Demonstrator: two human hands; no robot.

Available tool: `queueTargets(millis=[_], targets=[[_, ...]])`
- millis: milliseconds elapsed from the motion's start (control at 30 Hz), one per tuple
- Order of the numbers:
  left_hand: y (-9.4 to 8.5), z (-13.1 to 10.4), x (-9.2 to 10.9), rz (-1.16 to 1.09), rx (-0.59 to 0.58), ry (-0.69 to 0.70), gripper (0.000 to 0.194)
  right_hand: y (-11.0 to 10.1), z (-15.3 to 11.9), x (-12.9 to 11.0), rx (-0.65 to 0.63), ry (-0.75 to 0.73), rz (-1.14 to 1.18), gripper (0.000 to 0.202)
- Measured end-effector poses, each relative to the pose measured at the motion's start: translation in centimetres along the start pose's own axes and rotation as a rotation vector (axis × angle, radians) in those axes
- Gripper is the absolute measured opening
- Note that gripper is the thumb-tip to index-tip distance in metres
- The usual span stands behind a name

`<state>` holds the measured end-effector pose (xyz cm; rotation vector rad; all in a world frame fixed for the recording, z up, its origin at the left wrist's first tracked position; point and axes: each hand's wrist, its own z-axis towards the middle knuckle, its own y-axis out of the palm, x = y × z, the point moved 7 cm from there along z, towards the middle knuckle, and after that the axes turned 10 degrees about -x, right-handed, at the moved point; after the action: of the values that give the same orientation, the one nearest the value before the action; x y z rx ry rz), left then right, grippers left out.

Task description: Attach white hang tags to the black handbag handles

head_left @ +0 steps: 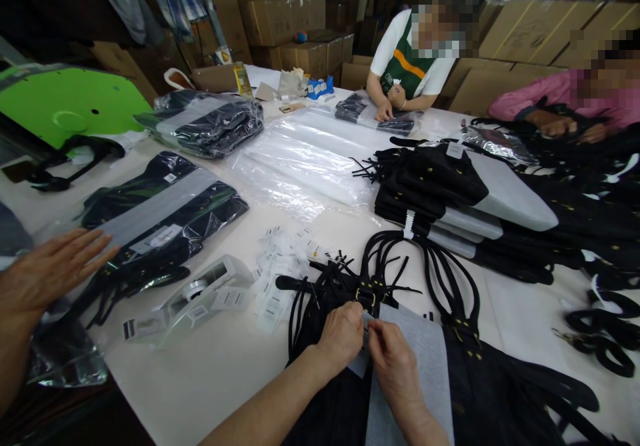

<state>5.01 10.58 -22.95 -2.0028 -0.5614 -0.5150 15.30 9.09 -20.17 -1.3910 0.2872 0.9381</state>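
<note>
As the left hand (344, 334) curls, the right hand (393, 358) curls alongside.

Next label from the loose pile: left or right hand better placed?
Left, likely: the left hand is nearer the label pile; the right hand sits farther off, over the grey sheet.

Black bag (325, 406): matt, cloth-like; weave not resolvable. Buckle (358, 294): brass-like metal, shiny. Handles (387, 236): smooth, faint sheen. Wrap strip (415, 346): matt, paper-like. Clear sleeves (310, 153): thin plastic film, glossy, creased. Tape dispenser (225, 269): smooth translucent plastic. Labels (273, 296): paper-like. Tabletop (200, 393): smooth, low sheen. Boxes (267, 23): cardboard, matt.
</note>
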Motion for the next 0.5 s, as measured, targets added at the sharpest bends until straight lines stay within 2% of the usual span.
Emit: queueTargets(millis=[133,267,367,433,500], targets=[[-0.3,-0.5,0.3,0.053,0.057,0.071,0.016,1.0,0.0,2.3,-0.089,0.260,0.214,0.025],[-1.0,-1.4,1.3,0.106,0.207,0.279,0.021,1.5,-0.2,3.1,-0.174,0.421,0.394,0.032],[-0.4,-1.6,2.1,0.116,0.165,0.427,0.025,1.6,-0.2,3.4,-0.181,0.508,0.520,0.034],[0.1,-1.2,2.0,0.091,0.124,0.417,0.023,1.5,-0.2,3.6,-0.176,0.544,0.576,0.036],[0.4,-0.7,1.5,0.045,0.111,0.349,0.019,1.5,-0.2,3.9,-0.173,0.557,0.608,0.036]])
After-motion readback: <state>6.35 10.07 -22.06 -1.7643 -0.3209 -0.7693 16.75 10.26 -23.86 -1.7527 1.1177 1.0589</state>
